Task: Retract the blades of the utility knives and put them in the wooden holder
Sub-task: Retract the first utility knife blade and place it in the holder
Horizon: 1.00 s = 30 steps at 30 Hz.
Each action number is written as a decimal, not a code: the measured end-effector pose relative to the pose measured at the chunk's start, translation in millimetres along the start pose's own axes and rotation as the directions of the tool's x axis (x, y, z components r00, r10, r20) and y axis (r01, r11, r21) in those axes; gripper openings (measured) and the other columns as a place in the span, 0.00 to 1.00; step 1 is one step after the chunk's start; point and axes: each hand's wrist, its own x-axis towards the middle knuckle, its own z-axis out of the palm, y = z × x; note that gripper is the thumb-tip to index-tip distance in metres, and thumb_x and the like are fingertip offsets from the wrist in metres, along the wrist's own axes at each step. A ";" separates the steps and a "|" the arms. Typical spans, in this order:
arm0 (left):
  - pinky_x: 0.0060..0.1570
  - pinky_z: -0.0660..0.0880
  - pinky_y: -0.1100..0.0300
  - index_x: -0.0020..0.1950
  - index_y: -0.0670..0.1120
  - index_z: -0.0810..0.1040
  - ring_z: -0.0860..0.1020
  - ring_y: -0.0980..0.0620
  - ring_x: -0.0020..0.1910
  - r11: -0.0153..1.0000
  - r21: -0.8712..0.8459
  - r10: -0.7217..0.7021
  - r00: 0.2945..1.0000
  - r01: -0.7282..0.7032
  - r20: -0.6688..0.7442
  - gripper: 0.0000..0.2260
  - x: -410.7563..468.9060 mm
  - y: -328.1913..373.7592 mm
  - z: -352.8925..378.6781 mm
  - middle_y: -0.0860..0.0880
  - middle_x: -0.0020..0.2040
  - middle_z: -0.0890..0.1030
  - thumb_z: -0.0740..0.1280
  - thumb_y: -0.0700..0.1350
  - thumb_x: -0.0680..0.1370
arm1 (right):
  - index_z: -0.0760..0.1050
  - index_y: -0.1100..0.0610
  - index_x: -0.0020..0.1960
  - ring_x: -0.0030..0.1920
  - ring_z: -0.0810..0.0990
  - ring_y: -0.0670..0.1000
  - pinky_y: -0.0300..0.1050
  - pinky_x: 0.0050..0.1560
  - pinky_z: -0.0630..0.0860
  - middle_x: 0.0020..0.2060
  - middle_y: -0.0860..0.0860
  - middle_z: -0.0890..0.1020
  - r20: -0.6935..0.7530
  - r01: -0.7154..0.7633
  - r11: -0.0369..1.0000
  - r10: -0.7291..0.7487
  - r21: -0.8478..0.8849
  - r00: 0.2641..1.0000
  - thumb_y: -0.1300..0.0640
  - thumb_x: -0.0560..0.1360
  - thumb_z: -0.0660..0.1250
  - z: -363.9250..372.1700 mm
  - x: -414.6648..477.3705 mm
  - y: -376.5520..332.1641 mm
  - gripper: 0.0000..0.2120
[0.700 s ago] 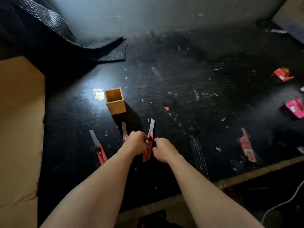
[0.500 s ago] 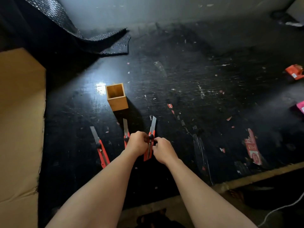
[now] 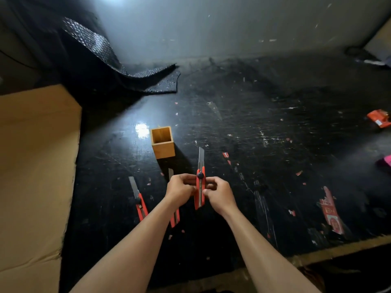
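Observation:
A red utility knife (image 3: 200, 190) with its blade out is held above the black table, blade pointing away from me. My left hand (image 3: 180, 189) grips its left side and my right hand (image 3: 220, 194) grips its right side, near the black lock wheel. A second red knife (image 3: 174, 216) lies on the table, partly hidden under my left hand, blade out. A third red knife (image 3: 138, 199) lies further left, blade out too. The square wooden holder (image 3: 163, 142) stands upright and empty just beyond the knives.
A cardboard sheet (image 3: 36, 166) covers the left side. A black textured mat (image 3: 127, 66) curls up at the back left. Orange (image 3: 378, 118) and pink (image 3: 386, 161) packages lie at the right edge. Red paper scraps (image 3: 331, 216) dot the black table (image 3: 275, 144).
Both hands have lifted the knife off the table and turned it more upright. The camera view has shifted slightly.

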 end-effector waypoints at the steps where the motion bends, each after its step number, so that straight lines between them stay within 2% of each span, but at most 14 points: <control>1: 0.55 0.84 0.49 0.58 0.47 0.85 0.87 0.50 0.52 0.999 -0.012 0.031 1.000 -0.031 -0.007 0.16 -2.1 11.5 -8.7 0.49 0.51 0.88 0.72 0.31 0.74 | 0.80 0.52 0.54 0.46 0.85 0.46 0.44 0.47 0.83 0.44 0.47 0.86 -0.003 0.033 0.999 -0.033 0.012 0.999 0.68 0.75 0.70 0.8 0.3 -11.4 0.13; 4: 0.53 0.85 0.47 0.55 0.47 0.86 0.87 0.48 0.51 0.994 -0.024 0.107 0.993 -0.109 -0.057 0.16 -7.0 42.7 -37.4 0.46 0.50 0.89 0.71 0.30 0.72 | 0.79 0.55 0.51 0.45 0.85 0.49 0.41 0.46 0.82 0.42 0.49 0.85 -0.017 0.151 0.985 -0.150 0.088 0.988 0.73 0.73 0.70 8.6 2.2 -47.4 0.15; 6: 0.53 0.85 0.45 0.53 0.47 0.85 0.87 0.45 0.51 0.987 -0.062 0.145 0.987 -0.149 -0.064 0.16 -12.5 65.1 -60.2 0.43 0.51 0.89 0.70 0.29 0.72 | 0.79 0.57 0.53 0.45 0.85 0.47 0.37 0.45 0.81 0.43 0.49 0.85 -0.018 0.216 0.970 -0.216 0.113 0.976 0.73 0.73 0.69 14.4 3.6 -75.9 0.14; 9: 0.50 0.86 0.48 0.58 0.42 0.82 0.87 0.44 0.51 0.971 -0.123 0.194 0.977 -0.204 -0.087 0.16 -25.3 101.2 -93.7 0.40 0.54 0.87 0.68 0.27 0.75 | 0.79 0.59 0.56 0.47 0.86 0.50 0.44 0.48 0.84 0.45 0.53 0.86 0.012 0.301 0.940 -0.307 0.161 0.952 0.72 0.74 0.69 18.6 3.1 -120.5 0.14; 12: 0.39 0.86 0.56 0.63 0.37 0.80 0.87 0.46 0.44 0.945 -0.179 0.257 0.960 -0.274 -0.112 0.17 -41.9 133.5 -122.7 0.39 0.55 0.87 0.66 0.25 0.76 | 0.78 0.61 0.56 0.45 0.87 0.53 0.54 0.49 0.85 0.45 0.57 0.86 0.048 0.394 0.896 -0.411 0.204 0.910 0.74 0.74 0.68 19.6 1.8 -163.5 0.14; 16: 0.35 0.84 0.56 0.63 0.38 0.80 0.88 0.49 0.39 0.888 -0.265 0.347 0.925 -0.377 -0.155 0.15 -66.1 171.5 -156.7 0.42 0.52 0.87 0.69 0.27 0.77 | 0.77 0.66 0.58 0.46 0.87 0.58 0.53 0.48 0.85 0.46 0.62 0.86 0.076 0.515 0.836 -0.536 0.190 0.841 0.77 0.73 0.65 16.2 -4.4 -219.9 0.16; 18: 0.36 0.85 0.57 0.64 0.38 0.81 0.88 0.49 0.40 0.861 -0.272 0.394 0.902 -0.430 -0.175 0.16 -74.6 189.6 -170.9 0.41 0.50 0.87 0.69 0.27 0.78 | 0.77 0.64 0.59 0.46 0.87 0.59 0.53 0.48 0.85 0.46 0.61 0.86 0.080 0.553 0.814 -0.572 0.179 0.817 0.75 0.75 0.66 14.4 -5.7 -243.7 0.14; 20: 0.38 0.85 0.55 0.66 0.39 0.81 0.88 0.47 0.41 0.839 -0.280 0.432 0.884 -0.466 -0.177 0.18 -78.9 206.0 -181.9 0.42 0.50 0.88 0.68 0.27 0.78 | 0.78 0.62 0.58 0.45 0.88 0.57 0.55 0.49 0.85 0.46 0.59 0.87 0.067 0.576 0.795 -0.596 0.188 0.800 0.68 0.76 0.70 12.1 -7.5 -264.4 0.12; 22: 0.40 0.85 0.52 0.67 0.40 0.81 0.88 0.44 0.44 0.820 -0.293 0.459 0.870 -0.493 -0.178 0.18 -81.9 220.9 -190.5 0.41 0.50 0.88 0.67 0.27 0.79 | 0.78 0.62 0.59 0.44 0.88 0.55 0.50 0.47 0.85 0.47 0.58 0.87 0.050 0.609 0.769 -0.628 0.195 0.777 0.64 0.76 0.72 8.0 -11.5 -283.7 0.12; 24: 0.40 0.86 0.50 0.68 0.40 0.80 0.88 0.42 0.44 0.796 -0.317 0.484 0.857 -0.516 -0.179 0.19 -85.7 235.8 -195.0 0.38 0.51 0.88 0.67 0.27 0.79 | 0.78 0.62 0.60 0.43 0.88 0.53 0.44 0.43 0.85 0.47 0.57 0.87 0.041 0.633 0.748 -0.652 0.200 0.757 0.63 0.76 0.73 2.5 -16.3 -300.8 0.14; 26: 0.37 0.85 0.52 0.68 0.40 0.81 0.88 0.45 0.41 0.769 -0.333 0.512 0.837 -0.546 -0.193 0.20 -90.4 249.8 -197.0 0.40 0.48 0.89 0.68 0.27 0.78 | 0.78 0.61 0.61 0.44 0.88 0.53 0.48 0.46 0.85 0.47 0.56 0.87 0.029 0.656 0.731 -0.672 0.189 0.740 0.64 0.75 0.74 -1.9 -19.0 -315.1 0.16; 28: 0.37 0.85 0.52 0.68 0.39 0.81 0.88 0.46 0.39 0.740 -0.352 0.528 0.820 -0.572 -0.222 0.20 -92.9 261.8 -199.4 0.39 0.48 0.89 0.70 0.27 0.76 | 0.77 0.57 0.63 0.46 0.87 0.52 0.52 0.49 0.85 0.48 0.54 0.86 -0.012 0.706 0.699 -0.710 0.119 0.705 0.63 0.75 0.74 -3.0 -18.6 -327.7 0.17; 30: 0.39 0.85 0.52 0.68 0.38 0.80 0.88 0.44 0.40 0.721 -0.358 0.542 0.805 -0.594 -0.242 0.21 -93.6 271.8 -202.3 0.35 0.52 0.88 0.71 0.27 0.76 | 0.76 0.48 0.63 0.47 0.86 0.50 0.49 0.49 0.85 0.49 0.50 0.85 -0.060 0.767 0.638 -0.765 0.061 0.641 0.60 0.77 0.72 -3.0 -16.9 -339.5 0.17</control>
